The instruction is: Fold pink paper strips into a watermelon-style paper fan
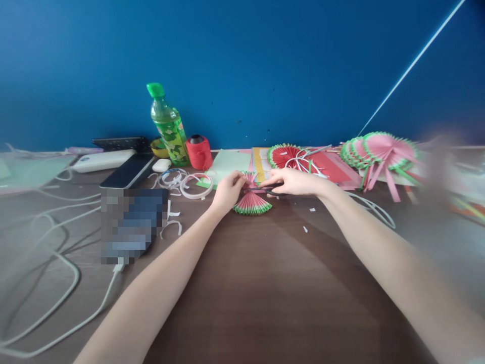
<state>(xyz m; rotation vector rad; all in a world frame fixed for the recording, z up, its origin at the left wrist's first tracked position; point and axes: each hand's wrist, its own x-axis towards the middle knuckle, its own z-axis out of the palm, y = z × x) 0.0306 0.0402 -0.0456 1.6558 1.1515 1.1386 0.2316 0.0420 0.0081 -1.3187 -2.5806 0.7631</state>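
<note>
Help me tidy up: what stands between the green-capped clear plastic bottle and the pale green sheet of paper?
In the head view, a red, roughly cylindrical object with a black top stands between the bottle and the sheet.

Both bare forearms (166,268) stretch forward, the left hand (229,190) pinching, the right hand (291,181) apparently curled.

We see a tabletop craft spot; whether in a home or an office, we cannot tell. At twelve o'clock, a plain blue wall (242,65) backs the brown table (246,303). We read handicraft from the pleated paper fans (390,144) near three o'clock, everyday use from the drink bottle (170,134) at ten and the cabled phone (155,217) at eight.
</note>
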